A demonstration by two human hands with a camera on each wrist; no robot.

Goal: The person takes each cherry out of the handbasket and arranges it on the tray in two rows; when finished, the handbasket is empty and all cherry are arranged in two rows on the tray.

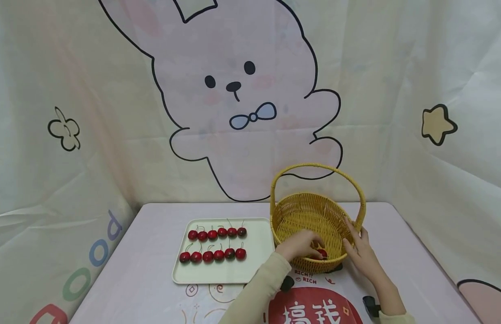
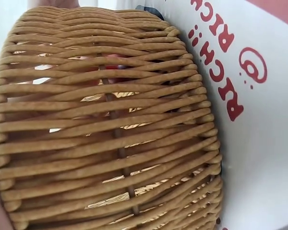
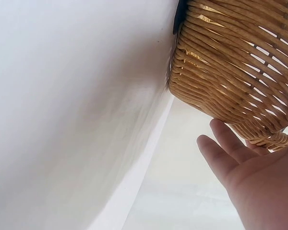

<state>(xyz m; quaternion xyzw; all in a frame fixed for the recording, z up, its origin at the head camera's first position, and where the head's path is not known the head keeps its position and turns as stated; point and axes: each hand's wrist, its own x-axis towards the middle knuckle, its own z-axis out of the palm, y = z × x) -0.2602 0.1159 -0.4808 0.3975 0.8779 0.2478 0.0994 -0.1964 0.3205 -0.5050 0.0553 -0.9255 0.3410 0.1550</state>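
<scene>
A yellow wicker basket (image 1: 304,200) with a tall arched handle stands at the right of the table. My left hand (image 1: 300,244) reaches over its near left rim, fingers curled down inside around a red cherry (image 1: 322,254). In the left wrist view the woven basket side (image 2: 105,143) hides most of that hand. My right hand (image 1: 363,253) holds the basket's right rim near the handle's foot; in the right wrist view its fingers (image 3: 225,148) lie along the outside of the weave. Left of the basket, a white tray (image 1: 258,238) bears two rows of dark red cherries (image 1: 207,256) with stems.
The tray's right edge comes close to the basket's left side. A printed red circle with white characters (image 1: 315,308) marks the table cover (image 1: 145,265) in front. A cloth backdrop with a cartoon bear (image 1: 234,153) rises right behind the table.
</scene>
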